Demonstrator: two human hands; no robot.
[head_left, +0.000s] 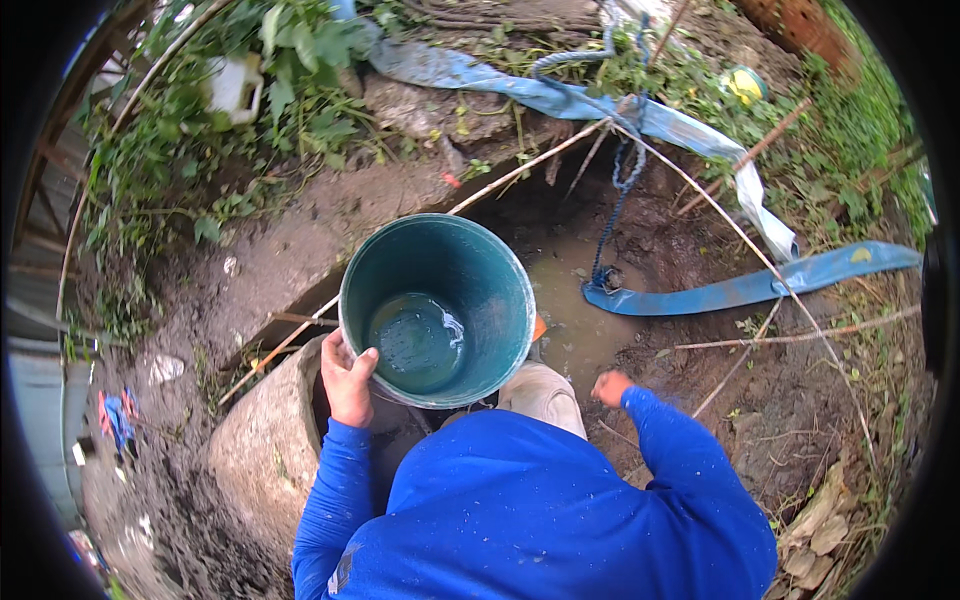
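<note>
The left hand (349,383) holds one green bucket (437,310).

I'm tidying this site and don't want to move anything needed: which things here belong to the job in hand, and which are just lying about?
Likely in use:
green bucket, its rim held by the left hand
perhaps the muddy water in the pit

Apparently just lying about:
white plastic container among leaves
red-and-blue item on the mud
</note>
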